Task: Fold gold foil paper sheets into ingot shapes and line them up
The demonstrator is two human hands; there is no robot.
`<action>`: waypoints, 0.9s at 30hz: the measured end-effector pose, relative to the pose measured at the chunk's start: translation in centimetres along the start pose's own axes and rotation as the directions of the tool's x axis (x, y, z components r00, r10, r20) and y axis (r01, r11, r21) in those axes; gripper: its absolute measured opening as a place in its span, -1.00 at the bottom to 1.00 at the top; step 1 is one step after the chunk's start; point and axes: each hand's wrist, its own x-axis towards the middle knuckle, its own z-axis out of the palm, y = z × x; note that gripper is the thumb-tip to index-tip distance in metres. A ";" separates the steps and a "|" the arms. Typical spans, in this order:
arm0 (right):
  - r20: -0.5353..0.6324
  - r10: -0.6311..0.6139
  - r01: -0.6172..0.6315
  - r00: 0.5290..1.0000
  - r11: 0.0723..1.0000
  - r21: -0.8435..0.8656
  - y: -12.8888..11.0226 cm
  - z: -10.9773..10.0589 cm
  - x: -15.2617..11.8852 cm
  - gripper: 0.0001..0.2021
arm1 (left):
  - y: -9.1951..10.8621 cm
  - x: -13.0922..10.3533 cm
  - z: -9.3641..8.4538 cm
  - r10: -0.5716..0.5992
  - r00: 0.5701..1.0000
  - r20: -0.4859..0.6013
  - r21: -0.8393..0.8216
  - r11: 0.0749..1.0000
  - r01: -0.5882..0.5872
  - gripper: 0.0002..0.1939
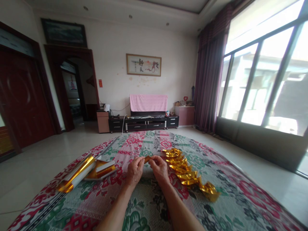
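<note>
Between my two hands is a small strip of gold foil paper [147, 159], held out over the patterned cloth. My left hand [135, 170] pinches its left end, fingers closed. At the other end, my right hand [158, 168] pinches it with thumb and fingers; the fingers hide part of the strip. A row of folded gold foil pieces [187, 171] lies to the right of my right hand, overlapping one another. Left of my left hand rest a roll of gold foil [79, 173] and a stack of gold and white foil sheets [102, 169].
A floral cloth [144, 208] in red, green and grey covers the round surface before me. Beyond it stand a low black cabinet [146, 125] and a screen under a pink cloth [148, 102]. Purple curtains [208, 77] and large windows are on the right.
</note>
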 end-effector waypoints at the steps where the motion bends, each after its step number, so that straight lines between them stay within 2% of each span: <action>1: 0.001 -0.002 0.002 1.000 1.000 -0.002 0.1 0.0 0.0 -0.78 | 0.0 0.0 0.0 0.002 1.000 0.005 -0.004 1.000 -0.002 -0.72; 21: 0.038 0.040 -0.042 0.998 0.997 0.066 0.5 0.0 0.1 -0.78 | 0.0 0.0 -0.1 0.027 0.999 0.031 0.042 0.999 -0.028 -0.72; 27: 0.041 0.061 -0.065 0.997 0.994 0.085 0.6 0.1 0.1 -0.68 | 0.2 0.0 -0.1 0.078 0.997 0.017 0.060 0.995 -0.079 -0.72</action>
